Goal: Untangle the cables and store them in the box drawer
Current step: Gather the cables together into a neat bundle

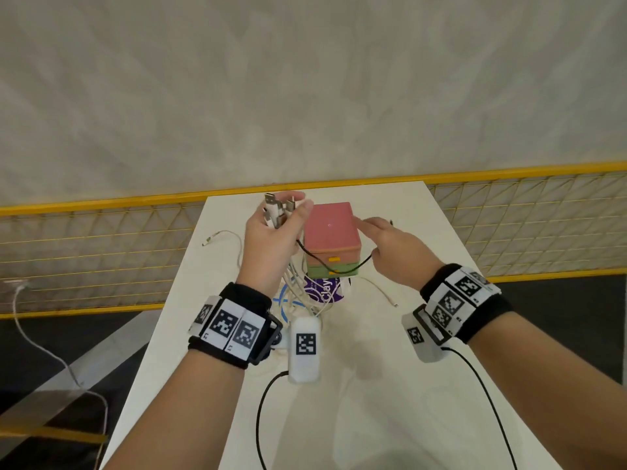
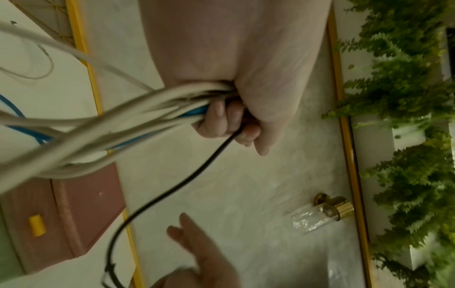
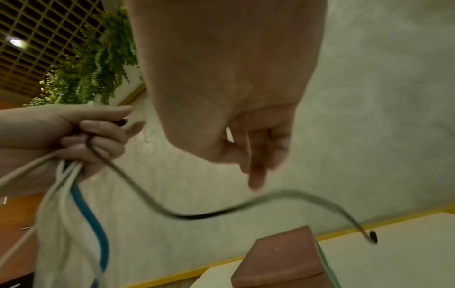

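My left hand (image 1: 271, 235) is raised in front of the box and grips a bundle of white, blue and black cables (image 1: 279, 209), their plugs sticking up past the fingers. The strands hang down to a tangle on the white table (image 1: 373, 401). A pink box (image 1: 330, 228) with orange-handled drawers and a green lower drawer (image 1: 342, 270) stands behind. A black cable (image 1: 334, 271) sags from the left hand (image 2: 246, 113) across the box front and under my right hand (image 1: 390, 245). In the right wrist view the right hand (image 3: 256, 154) has relaxed fingers, and the black cable (image 3: 197, 216) swings below them, ungripped.
A purple-labelled item (image 1: 322, 290) lies under the box. Loose white cables lie on the table at left (image 1: 225, 235) and right (image 1: 383, 293). A yellow mesh railing (image 1: 101, 239) runs behind the narrow table. A white cable (image 1: 44, 347) trails on the floor at left.
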Tool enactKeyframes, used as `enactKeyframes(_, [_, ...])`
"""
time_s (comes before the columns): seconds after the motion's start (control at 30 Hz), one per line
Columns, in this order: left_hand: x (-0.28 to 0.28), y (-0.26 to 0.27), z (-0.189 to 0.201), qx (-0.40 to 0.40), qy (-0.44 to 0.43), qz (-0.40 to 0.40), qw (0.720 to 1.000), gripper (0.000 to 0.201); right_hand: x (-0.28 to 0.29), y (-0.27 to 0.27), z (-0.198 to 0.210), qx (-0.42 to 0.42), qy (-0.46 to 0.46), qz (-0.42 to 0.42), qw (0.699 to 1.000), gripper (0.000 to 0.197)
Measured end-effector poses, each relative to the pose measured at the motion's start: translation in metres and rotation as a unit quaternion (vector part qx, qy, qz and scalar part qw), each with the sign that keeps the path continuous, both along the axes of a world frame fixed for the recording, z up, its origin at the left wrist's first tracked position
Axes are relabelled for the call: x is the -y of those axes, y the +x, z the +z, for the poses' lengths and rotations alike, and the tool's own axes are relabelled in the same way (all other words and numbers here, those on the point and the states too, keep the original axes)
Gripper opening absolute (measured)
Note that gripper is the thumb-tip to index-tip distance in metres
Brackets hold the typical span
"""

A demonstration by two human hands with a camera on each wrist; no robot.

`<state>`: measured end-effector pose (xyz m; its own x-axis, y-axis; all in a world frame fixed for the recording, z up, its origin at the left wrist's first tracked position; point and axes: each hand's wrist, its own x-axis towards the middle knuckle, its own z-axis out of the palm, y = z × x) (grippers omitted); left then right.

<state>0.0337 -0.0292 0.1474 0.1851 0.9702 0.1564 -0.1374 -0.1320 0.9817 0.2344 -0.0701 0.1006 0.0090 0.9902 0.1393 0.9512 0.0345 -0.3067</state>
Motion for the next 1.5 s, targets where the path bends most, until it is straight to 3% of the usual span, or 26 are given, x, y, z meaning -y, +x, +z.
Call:
enactKeyframes(0.03, [0.002, 0.003, -0.001, -0.01, -0.004, -0.013, 1.0, 0.014, 0.003, -0.004, 0.003, -0.031, 0.035, -0.018, 0.999, 0.058])
enactKeyframes(0.1, [0.007, 0.01, -0.005, -0.033, -0.003, -0.041, 0.999, 0.012, 0.009, -0.018, 0.009, -0.216, 0.071, 0.018, 0.974, 0.056])
enactKeyframes(0.17, [0.013, 0.019, -0.006, -0.046, 0.021, -0.072, 0.996, 0.012, 0.014, -0.038, 0.015, -0.4, -0.025, 0.122, 0.908, 0.071])
enactKeyframes(0.23, [0.019, 0.027, -0.004, -0.056, 0.047, -0.093, 0.993, 0.008, 0.017, -0.057, 0.015, -0.464, -0.087, 0.17, 0.865, 0.075])
enactKeyframes(0.3, [0.022, 0.031, 0.0, -0.078, 0.061, -0.121, 0.988, 0.002, 0.018, -0.07, 0.016, -0.526, -0.092, 0.152, 0.832, 0.058])
enactKeyframes(0.37, [0.021, 0.029, 0.004, -0.107, 0.075, -0.149, 0.98, 0.014, 0.021, -0.079, 0.022, -0.525, -0.078, 0.13, 0.837, 0.043])
enactKeyframes(0.43, [0.016, 0.02, 0.012, -0.121, 0.088, -0.161, 0.976, 0.018, 0.02, -0.084, 0.02, -0.481, -0.06, 0.09, 0.87, 0.031])
enactKeyframes(0.53, [0.008, 0.004, 0.031, -0.093, 0.125, -0.152, 0.976, 0.03, 0.015, -0.087, 0.013, -0.449, -0.035, 0.042, 0.892, 0.04])
enactKeyframes(0.63, [-0.004, 0.002, 0.036, -0.155, 0.167, -0.141, 0.964, 0.024, 0.014, -0.087, 0.014, -0.421, -0.004, 0.018, 0.907, 0.043])
enactKeyframes(0.77, [-0.005, 0.009, 0.027, -0.272, 0.236, -0.132, 0.924, 0.031, 0.01, -0.091, 0.023, -0.454, 0.039, 0.021, 0.89, 0.034])
enactKeyframes(0.83, [-0.004, 0.011, 0.023, -0.287, 0.246, -0.149, 0.914, 0.03, 0.006, -0.089, 0.026, -0.487, 0.047, 0.004, 0.872, 0.029])
enactKeyframes(0.93, [0.0, 0.013, 0.022, -0.281, 0.252, -0.195, 0.905, 0.031, 0.004, -0.087, 0.029, -0.484, 0.043, -0.003, 0.874, 0.026])
enactKeyframes(1.07, [0.0, 0.014, 0.023, -0.309, 0.303, -0.207, 0.877, 0.055, 0.001, -0.088, 0.029, -0.476, 0.05, -0.033, 0.878, 0.03])
enactKeyframes(1.13, [-0.004, 0.015, 0.022, -0.322, 0.323, -0.203, 0.866, 0.049, 0.003, -0.087, 0.031, -0.441, 0.018, -0.019, 0.897, 0.028])
enactKeyframes(1.23, [-0.008, 0.017, 0.02, -0.339, 0.358, -0.185, 0.85, 0.03, 0.011, -0.082, 0.035, -0.447, 0.019, 0.009, 0.894, 0.03])
enactKeyframes(1.33, [-0.005, 0.018, 0.018, -0.32, 0.369, -0.148, 0.86, 0.02, 0.014, -0.083, 0.037, -0.445, 0.033, 0.014, 0.895, 0.027])
enactKeyframes(1.4, [-0.003, 0.018, 0.018, -0.314, 0.339, -0.134, 0.876, 0.021, 0.017, -0.085, 0.04, -0.45, 0.018, 0.008, 0.893, 0.011])
enactKeyframes(1.5, [-0.002, 0.019, 0.018, -0.312, 0.283, -0.151, 0.894, 0.038, 0.02, -0.083, 0.035, -0.46, 0.016, 0.002, 0.888, 0.023])
